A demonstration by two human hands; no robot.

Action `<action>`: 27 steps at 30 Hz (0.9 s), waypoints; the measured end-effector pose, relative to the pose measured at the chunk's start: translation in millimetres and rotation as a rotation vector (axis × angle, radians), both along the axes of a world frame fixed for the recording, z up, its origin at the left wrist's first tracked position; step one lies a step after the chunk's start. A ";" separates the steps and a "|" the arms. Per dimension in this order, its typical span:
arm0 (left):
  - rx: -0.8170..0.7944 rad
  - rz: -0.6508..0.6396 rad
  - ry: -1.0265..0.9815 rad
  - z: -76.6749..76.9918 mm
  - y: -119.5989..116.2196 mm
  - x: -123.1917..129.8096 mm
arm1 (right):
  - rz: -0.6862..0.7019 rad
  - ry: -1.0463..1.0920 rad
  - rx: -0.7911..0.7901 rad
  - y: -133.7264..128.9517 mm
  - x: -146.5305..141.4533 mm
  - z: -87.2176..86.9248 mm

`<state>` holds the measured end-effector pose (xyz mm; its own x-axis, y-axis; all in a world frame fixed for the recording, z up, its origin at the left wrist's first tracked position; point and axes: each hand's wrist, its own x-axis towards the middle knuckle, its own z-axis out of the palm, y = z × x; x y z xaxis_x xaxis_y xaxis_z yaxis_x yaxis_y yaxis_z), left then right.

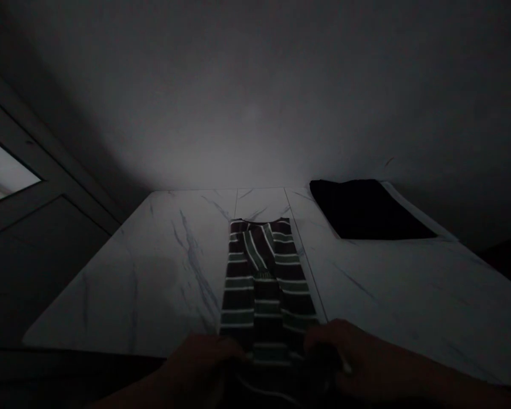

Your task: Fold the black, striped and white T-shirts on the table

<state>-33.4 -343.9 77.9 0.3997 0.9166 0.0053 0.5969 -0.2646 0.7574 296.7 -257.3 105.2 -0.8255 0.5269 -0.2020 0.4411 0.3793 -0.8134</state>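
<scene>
A striped garment (268,295), dark with green and white bands, lies folded into a long narrow strip on the marble-patterned table (162,284). Its neckline points away from me, and a sleeve is folded in over the middle. At the near edge of the table my left hand (202,358) is closed on the garment's left side. My right hand (344,352) grips the opposite side, fingers curled round the cloth. Below the hands the garment's lower end hangs in deep shadow and is hard to make out.
A black folded cloth (368,210) lies at the table's back right, with something pale along its edge. Behind the table rises a plain wall (247,113). A door with a light pane (6,167) is at the left. The room is dim.
</scene>
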 end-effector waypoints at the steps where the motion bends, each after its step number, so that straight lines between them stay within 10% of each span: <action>1: -0.031 0.015 -0.053 12.1 5.4 1.7 | -0.073 0.044 -0.036 6.9 0.1 5.2; 6: 0.051 0.249 -0.212 46.7 105.7 3.2 | -0.606 0.339 0.049 99.6 -20.4 -7.8; 12: 0.091 0.643 -0.152 -10.2 239.4 -0.3 | -1.020 0.232 0.250 202.4 -54.4 -63.7; 18: 0.158 0.702 0.109 -55.6 253.4 2.5 | -1.013 0.106 0.411 213.3 -58.6 -101.6; 27: 0.385 0.742 0.190 -55.9 254.0 4.3 | -0.996 -0.160 0.637 198.1 -60.1 -86.9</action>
<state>-29.1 -89.9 22.0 -0.2769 0.8894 0.3638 0.8250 0.0259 0.5646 236.6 -59.2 18.3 0.0137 0.9643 0.2644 0.8494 0.1283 -0.5119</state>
